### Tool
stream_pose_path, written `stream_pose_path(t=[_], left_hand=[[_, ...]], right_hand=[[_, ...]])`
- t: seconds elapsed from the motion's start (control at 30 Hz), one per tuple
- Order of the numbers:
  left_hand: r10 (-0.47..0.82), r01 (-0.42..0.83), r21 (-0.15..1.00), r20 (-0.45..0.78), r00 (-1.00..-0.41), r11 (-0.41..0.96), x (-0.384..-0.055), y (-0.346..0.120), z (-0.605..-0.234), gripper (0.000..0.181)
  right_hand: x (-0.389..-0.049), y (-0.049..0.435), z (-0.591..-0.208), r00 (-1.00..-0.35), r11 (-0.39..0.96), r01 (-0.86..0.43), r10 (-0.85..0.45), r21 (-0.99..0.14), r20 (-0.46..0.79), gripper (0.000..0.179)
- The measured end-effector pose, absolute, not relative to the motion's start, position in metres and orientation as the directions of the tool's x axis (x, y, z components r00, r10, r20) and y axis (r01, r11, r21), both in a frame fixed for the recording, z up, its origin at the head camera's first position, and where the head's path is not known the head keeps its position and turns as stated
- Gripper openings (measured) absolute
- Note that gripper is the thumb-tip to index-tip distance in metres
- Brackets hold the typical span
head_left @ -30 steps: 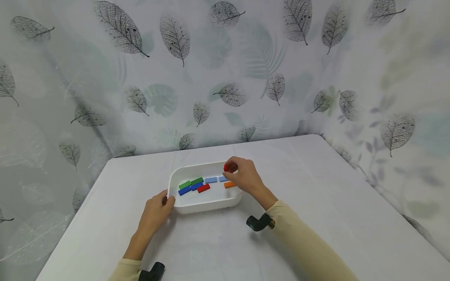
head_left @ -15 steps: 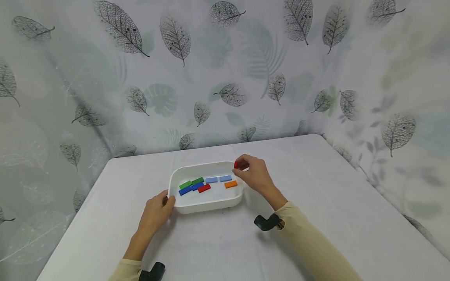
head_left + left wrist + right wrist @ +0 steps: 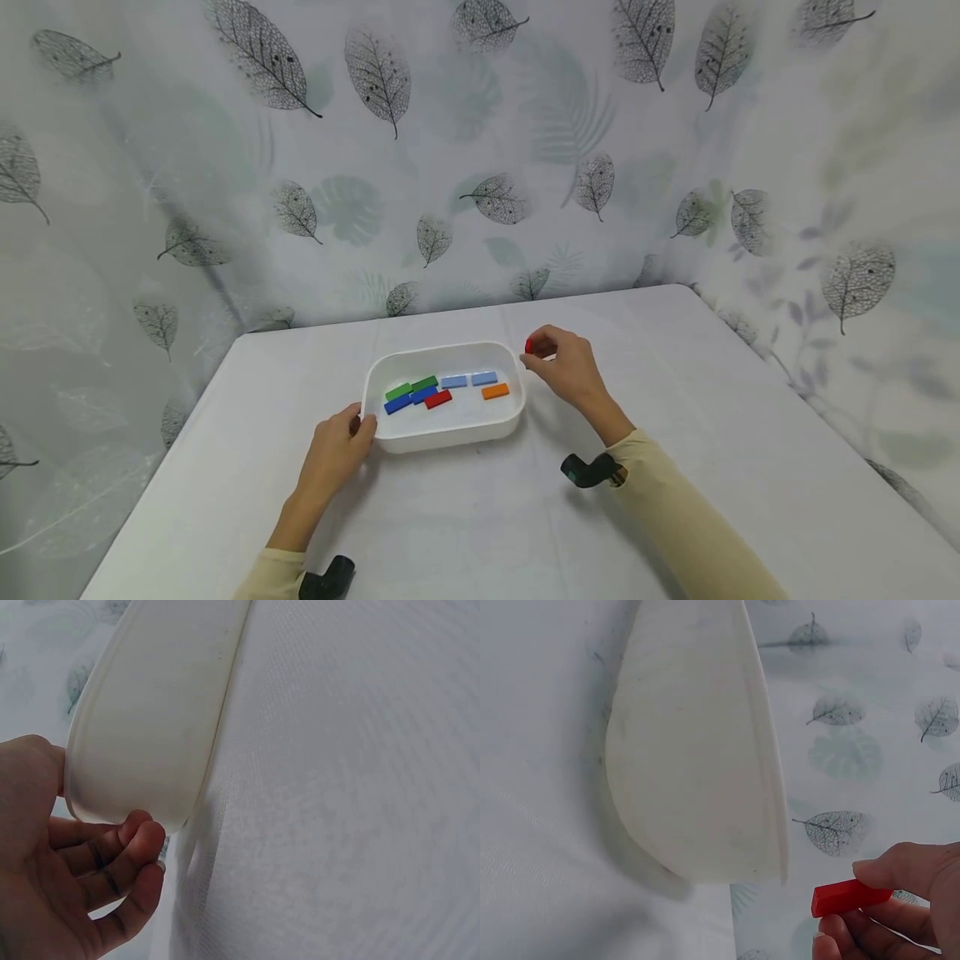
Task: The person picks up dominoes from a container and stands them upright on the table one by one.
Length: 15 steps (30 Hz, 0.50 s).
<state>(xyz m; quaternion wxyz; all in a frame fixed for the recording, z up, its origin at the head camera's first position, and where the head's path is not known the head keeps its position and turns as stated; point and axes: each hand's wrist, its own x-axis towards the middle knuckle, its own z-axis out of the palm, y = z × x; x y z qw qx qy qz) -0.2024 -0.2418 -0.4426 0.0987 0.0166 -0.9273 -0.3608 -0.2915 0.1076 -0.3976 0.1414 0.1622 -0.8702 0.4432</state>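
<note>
A white plastic tray (image 3: 442, 435) stands on the table with several small coloured blocks inside. Its left end is gripped by my left hand (image 3: 339, 450), thumb at the rim and fingers curled against the outer wall (image 3: 157, 712). My right hand (image 3: 568, 367) pinches a red block (image 3: 847, 898) between thumb and fingers, just outside the tray's right end. Inside the tray lie a light green block (image 3: 398, 391), a dark green block (image 3: 424, 382), two blue blocks (image 3: 398, 404), another red block (image 3: 438, 399), two light blue blocks (image 3: 453, 382) and an orange block (image 3: 495, 392).
A white cloth covers the table (image 3: 465, 517). Leaf-patterned curtains (image 3: 480, 125) hang behind it and along both sides. Each wrist carries a dark camera mount (image 3: 588, 471) near the sleeve.
My right hand has carried the red block rightward, from over the tray to beyond its right rim, uncovering the orange and light blue blocks. The left hand keeps its grip on the tray.
</note>
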Motion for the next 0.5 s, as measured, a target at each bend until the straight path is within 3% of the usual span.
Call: stream_pose_path(t=[0.5], left_hand=[[-0.096,0.046,0.665,0.176,-0.98,0.745,-0.203,-0.244,-0.443,0.026]], right_hand=[[-0.302,0.124,-0.425,-0.94,0.594,-0.324,-0.116,-0.736,0.319,0.016]])
